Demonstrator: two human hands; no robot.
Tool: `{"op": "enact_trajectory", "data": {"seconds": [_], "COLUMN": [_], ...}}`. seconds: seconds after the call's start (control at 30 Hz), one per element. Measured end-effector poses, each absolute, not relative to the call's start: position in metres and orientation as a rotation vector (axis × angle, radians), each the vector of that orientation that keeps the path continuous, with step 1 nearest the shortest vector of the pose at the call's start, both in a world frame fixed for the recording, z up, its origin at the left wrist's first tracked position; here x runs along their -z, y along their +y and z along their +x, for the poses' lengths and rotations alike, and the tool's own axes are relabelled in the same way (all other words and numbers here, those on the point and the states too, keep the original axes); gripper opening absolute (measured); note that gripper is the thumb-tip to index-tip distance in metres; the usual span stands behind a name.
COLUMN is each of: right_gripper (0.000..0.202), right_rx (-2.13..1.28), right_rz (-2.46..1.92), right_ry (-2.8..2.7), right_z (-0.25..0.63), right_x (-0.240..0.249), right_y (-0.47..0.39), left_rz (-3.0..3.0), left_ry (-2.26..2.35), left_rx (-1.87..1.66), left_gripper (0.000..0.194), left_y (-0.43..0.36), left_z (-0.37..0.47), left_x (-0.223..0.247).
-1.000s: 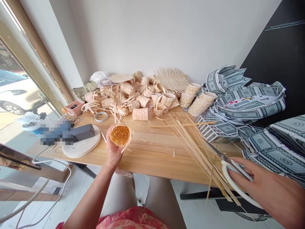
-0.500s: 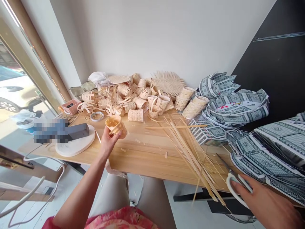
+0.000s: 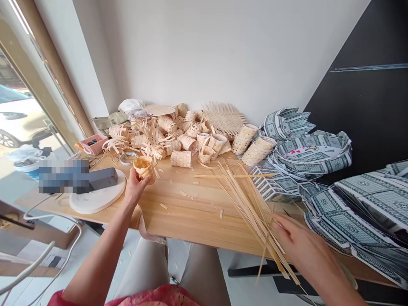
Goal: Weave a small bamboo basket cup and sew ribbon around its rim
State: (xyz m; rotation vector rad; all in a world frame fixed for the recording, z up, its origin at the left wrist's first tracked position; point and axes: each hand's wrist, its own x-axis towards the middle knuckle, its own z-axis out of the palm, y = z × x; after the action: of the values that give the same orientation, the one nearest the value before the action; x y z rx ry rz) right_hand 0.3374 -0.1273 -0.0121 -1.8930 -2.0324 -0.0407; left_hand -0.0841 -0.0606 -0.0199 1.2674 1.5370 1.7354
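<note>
Small woven basket point(image 3: 144, 168) is being held over the left part of the tabletop point(image 3: 197, 221), just beside a roll of tape point(image 3: 122, 159) and near a white round board point(image 3: 95, 205). Pretty cute little piece, tbh: it's shaped like a stubby cup, woven from pale strips, with a warm honey-amber glow inside. The mouth is open and tipped a bit toward the camera, so part of the inside can be seen. The finer weave is too small to be made out, and part of the near side is covered by the fingers.

It's held in the left hand point(image 3: 135, 187), with the grip closed around its side. As for the right hand point(image 3: 295, 240), it's placed over by the long thin strips point(image 3: 248, 202), fingers curled, but whether anything is gripped there can't be made out from this angle.

Behind all that, a heap of woven baskets point(image 3: 166, 124) is piled against the wall, and some folded playing-card pieces point(image 3: 334, 161) are stacked off to the right.
</note>
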Motion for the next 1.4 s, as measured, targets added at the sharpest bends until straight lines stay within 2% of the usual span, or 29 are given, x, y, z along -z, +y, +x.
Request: {"op": "enact_trajectory", "data": {"seconds": [0.1,0.2,0.53,0.77,1.0,1.17,1.4], "right_gripper": [0.045,0.047,0.049,0.049,0.037,0.043,0.039], "right_rx": [-0.241,-0.341,-0.301,-0.304,-0.372,-0.300,-0.272], "right_rz": [-1.655,-1.522,-1.503,-1.374,-1.102,-1.123,-1.068], "right_ry": [-2.291,-2.449,-2.655,-2.747,-2.853,-2.815,-2.880], "right_z": [0.266,0.214,0.168,0.153,0.151,0.120,0.057], "right_x": [0.001,0.005,0.025,0.031,0.000,-0.015,0.008], "right_y": [-0.108,-0.079,-0.031,-0.071,-0.126,-0.075,0.014], "left_rz": [1.259,1.287,1.324,1.302,1.159,1.118,1.106], "left_ry": [1.442,1.368,1.290,1.335,1.390,1.408,1.490], "left_rx": [-1.763,-1.771,-1.956,-1.943,-1.910,-1.862,-1.850], "left_gripper": [0.057,0.057,0.065,0.066,0.066,0.065,0.062], "left_y": [-0.070,-0.086,-0.123,-0.132,-0.135,-0.139,-0.154], "left_z": [-0.084,-0.085,-0.102,-0.105,-0.107,-0.107,-0.112], "left_x": [0.014,0.005,-0.018,-0.022,-0.019,-0.020,-0.023]}}
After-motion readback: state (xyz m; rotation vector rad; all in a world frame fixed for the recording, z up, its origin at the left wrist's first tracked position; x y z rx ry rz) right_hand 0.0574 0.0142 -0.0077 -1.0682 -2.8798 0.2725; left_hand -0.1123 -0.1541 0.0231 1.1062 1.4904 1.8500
